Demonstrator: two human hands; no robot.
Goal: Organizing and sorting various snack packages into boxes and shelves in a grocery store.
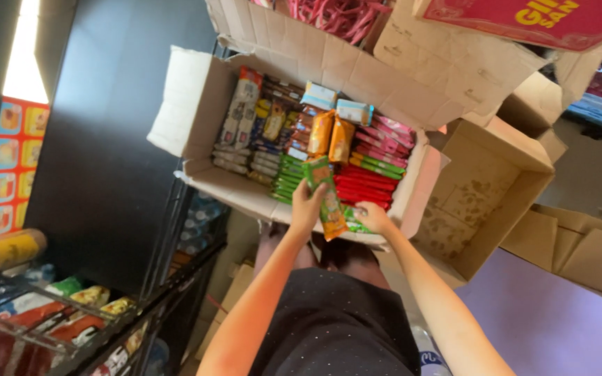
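An open cardboard box [196,104] sits in front of me, packed with rows of snack packets in red, green, orange and blue. My left hand [306,207] grips a long green and orange snack packet [326,196] and lifts it above the box's near edge. My right hand [372,217] reaches into the near right corner of the box, with its fingers on green packets [354,220] there. Whether it has hold of one I cannot tell.
An empty open carton [485,188] lies tilted to the right. More cartons [454,63] are stacked behind, one with pink packets. A black rack [168,271] with shelves of snacks stands at the left. Flat cardboard [587,251] lies at the far right.
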